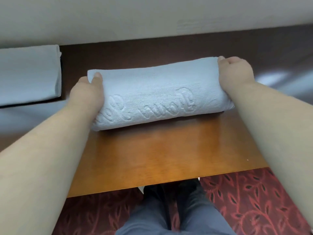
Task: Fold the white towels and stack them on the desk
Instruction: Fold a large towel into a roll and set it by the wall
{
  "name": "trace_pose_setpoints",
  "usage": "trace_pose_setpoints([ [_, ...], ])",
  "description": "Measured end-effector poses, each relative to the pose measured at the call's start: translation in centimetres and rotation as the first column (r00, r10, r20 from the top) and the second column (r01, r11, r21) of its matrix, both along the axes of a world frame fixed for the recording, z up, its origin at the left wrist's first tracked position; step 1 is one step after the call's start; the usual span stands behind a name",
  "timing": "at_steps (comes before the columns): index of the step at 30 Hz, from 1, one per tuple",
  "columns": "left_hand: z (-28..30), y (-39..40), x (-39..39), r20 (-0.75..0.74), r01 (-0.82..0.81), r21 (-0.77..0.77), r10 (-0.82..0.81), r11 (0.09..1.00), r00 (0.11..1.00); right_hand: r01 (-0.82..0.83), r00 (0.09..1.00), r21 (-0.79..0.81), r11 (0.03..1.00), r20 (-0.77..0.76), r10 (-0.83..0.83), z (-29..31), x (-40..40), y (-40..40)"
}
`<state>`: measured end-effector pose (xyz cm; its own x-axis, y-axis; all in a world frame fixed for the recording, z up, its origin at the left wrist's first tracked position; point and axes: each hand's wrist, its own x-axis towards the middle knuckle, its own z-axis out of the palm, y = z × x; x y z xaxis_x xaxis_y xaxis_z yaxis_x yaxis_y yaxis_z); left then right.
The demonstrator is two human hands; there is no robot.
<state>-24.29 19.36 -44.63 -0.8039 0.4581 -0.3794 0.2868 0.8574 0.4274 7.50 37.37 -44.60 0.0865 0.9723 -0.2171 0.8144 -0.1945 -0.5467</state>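
Fingers first: on the left hand (86, 94) the thumb lies along the top of the folded towel (157, 94) near its far left corner, and the other fingers are tucked round the towel's left end, out of sight, so that hand grips the bundle from the side. Over on the other end, the right hand (237, 73) has its fingers (221, 58) curled over the far right corner, knuckles up, clamped onto the cloth; how far they wrap underneath cannot be told from here. Both bare forearms reach in from the bottom corners, one to each end. Between them the folded towel is a thick white oblong, lying crosswise on the wooden surface (169, 153), its raised script lettering facing up and reading upside down from this head view. It sits about mid-surface, the near edge rounded and plump, the far edge running slightly uphill to the right. Off to the left, well apart from it, a second towel (28, 73) lies flat and folded on the same surface, partly cut off by the frame edge. Behind both runs a pale wall (152, 16). Below the surface's near edge, grey trousers (194, 217) and a dark red patterned carpet (254, 200) show.
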Motion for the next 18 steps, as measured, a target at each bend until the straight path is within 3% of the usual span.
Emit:
trace_pose_setpoints([
  [2, 1.1, -0.1, 0.8, -0.137, 0.077, 0.109, -0.062, 0.991, 0.989, -0.037, 0.999, 0.076, 0.996, 0.022, 0.036, 0.1, 0.1, -0.2],
  [4, 2.6, -0.4, 2.4, -0.397, 0.239, 0.205, -0.142, 0.949, 0.907, -0.044, 0.997, 0.190, 0.981, -0.048, 0.055, 0.7, -0.1, -0.4],
  [5, 3.3, -0.4, 3.8, -0.513, 0.371, 0.239, -0.208, 0.897, 0.833, -0.035, 0.991, 0.239, 0.970, -0.120, 0.066, 1.1, -0.3, -1.0],
  [7, 3.9, -0.2, 7.7, -0.617, 0.686, 0.196, -0.455, 0.701, 0.642, -0.090, 0.976, 0.408, 0.908, -0.147, 0.162, 2.0, -0.5, -3.2],
  [9, 3.2, -0.1, 10.8, -0.540, 0.830, -0.004, -0.700, 0.558, 0.468, -0.307, 0.924, 0.577, 0.757, -0.012, 0.383, 2.3, -1.3, -5.9],
  [11, 2.0, 0.2, 11.6, -0.407, 0.812, -0.190, -0.797, 0.551, 0.445, -0.607, 0.781, 0.472, 0.640, 0.204, 0.590, 1.9, -2.1, -7.6],
  [13, 1.0, 0.6, 11.0, -0.386, 0.795, -0.242, -0.807, 0.557, 0.447, -0.735, 0.668, 0.192, 0.650, 0.365, 0.648, 1.0, -2.1, -7.5],
  [15, 0.8, 1.0, 10.4, -0.375, 0.802, -0.246, -0.817, 0.544, 0.438, -0.724, 0.651, 0.067, 0.686, 0.393, 0.649, 0.5, -1.4, -6.1],
  [18, 0.8, 1.1, 9.2, -0.330, 0.781, -0.270, -0.817, 0.563, 0.474, -0.650, 0.718, 0.000, 0.760, 0.327, 0.614, 0.3, 0.1, -3.9],
])
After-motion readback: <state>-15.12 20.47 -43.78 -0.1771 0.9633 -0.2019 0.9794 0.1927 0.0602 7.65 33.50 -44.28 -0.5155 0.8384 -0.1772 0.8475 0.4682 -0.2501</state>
